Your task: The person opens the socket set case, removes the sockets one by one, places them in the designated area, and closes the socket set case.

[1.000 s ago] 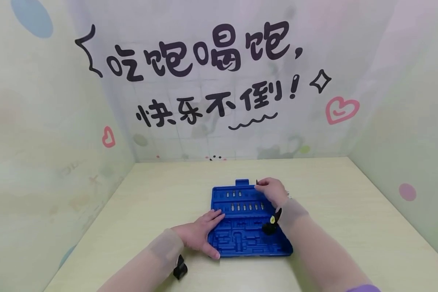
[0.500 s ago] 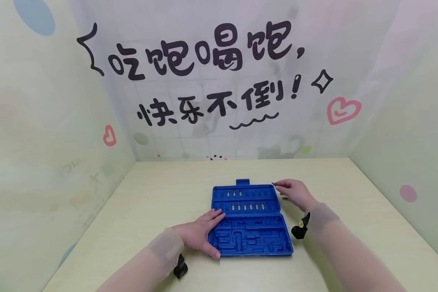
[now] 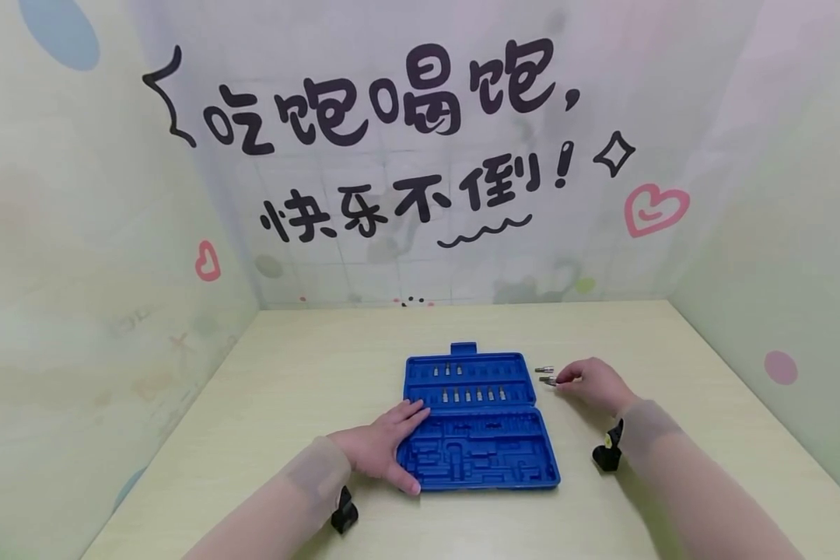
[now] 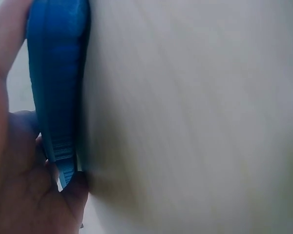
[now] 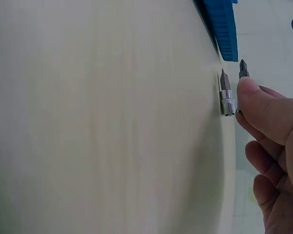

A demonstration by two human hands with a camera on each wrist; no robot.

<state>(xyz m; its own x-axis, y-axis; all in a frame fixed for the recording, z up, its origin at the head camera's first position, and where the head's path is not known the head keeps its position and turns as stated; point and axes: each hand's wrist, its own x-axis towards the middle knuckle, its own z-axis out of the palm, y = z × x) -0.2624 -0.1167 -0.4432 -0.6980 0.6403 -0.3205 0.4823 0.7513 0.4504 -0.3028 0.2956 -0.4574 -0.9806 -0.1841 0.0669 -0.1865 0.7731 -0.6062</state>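
Note:
A blue plastic bit case [image 3: 479,451] lies unfolded on the table, its upper half holding two rows of small metal bit sockets [image 3: 473,394]. My left hand [image 3: 378,447] rests on its left edge, fingers spread over the side and thumb by the front corner. In the left wrist view, the case's side wall [image 4: 58,83] runs beside this hand. Right of the case, my right hand [image 3: 595,385] pinches a dark-tipped bit [image 5: 243,69] between thumb and index finger. Close by on the table lies a silver bit socket [image 5: 226,97]. The fingers cover most of the held bit.
The pale wooden table [image 3: 308,365] extends around the case. Behind it stands a wall [image 3: 336,272] with large dark lettering, and side walls close in at left and right. A black wrist camera [image 3: 607,451] hangs under the right wrist.
My right hand has carried the bit from the upper right of the case down to the table on the right. Meanwhile the left hand and the case have stayed in place.

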